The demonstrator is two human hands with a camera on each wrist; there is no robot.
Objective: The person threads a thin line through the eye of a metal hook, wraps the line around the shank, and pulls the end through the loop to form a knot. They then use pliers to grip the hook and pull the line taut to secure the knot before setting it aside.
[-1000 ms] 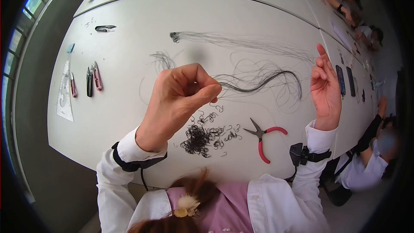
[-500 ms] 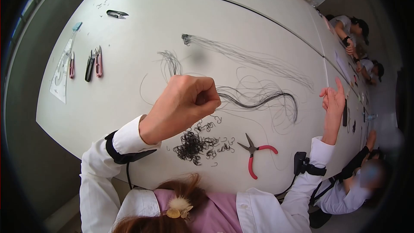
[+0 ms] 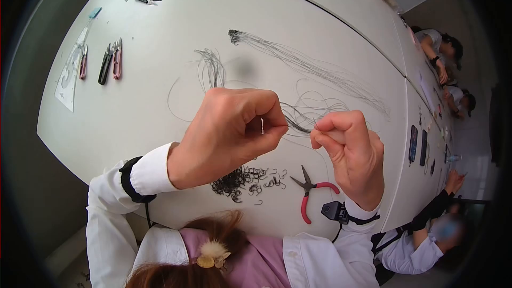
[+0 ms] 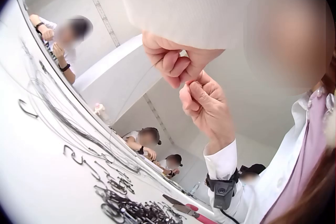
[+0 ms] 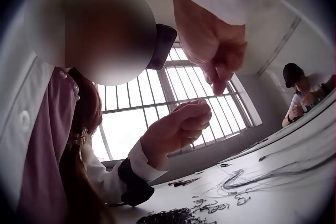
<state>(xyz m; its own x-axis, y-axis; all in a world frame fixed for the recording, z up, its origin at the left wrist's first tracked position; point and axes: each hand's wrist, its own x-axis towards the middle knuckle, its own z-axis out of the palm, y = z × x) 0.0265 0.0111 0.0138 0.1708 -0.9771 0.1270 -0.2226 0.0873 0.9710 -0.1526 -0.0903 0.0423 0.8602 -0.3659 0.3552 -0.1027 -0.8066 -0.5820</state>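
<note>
In the head view my left hand is raised over the table, thumb and index finger pinching a fine fishing line; a thin strand runs away from these fingers in the left wrist view. My right hand is just to its right, fingers curled, thumb and index finger pinched together on the line, which is barely visible there. The fingertips of both hands are close together in the left wrist view. Below my left hand lies a pile of black fish hooks, partly hidden. A dark bundle of line lies behind the hands.
Red-handled pliers lie near the front edge. Beyond the hands is a bunch of hooks with lines attached. Thread snips and a clear set square are at the left. Other people sit at the right.
My right hand has come in from the far right, its raised index finger now bent, to stand beside my left hand. The left hand keeps its pinch.
</note>
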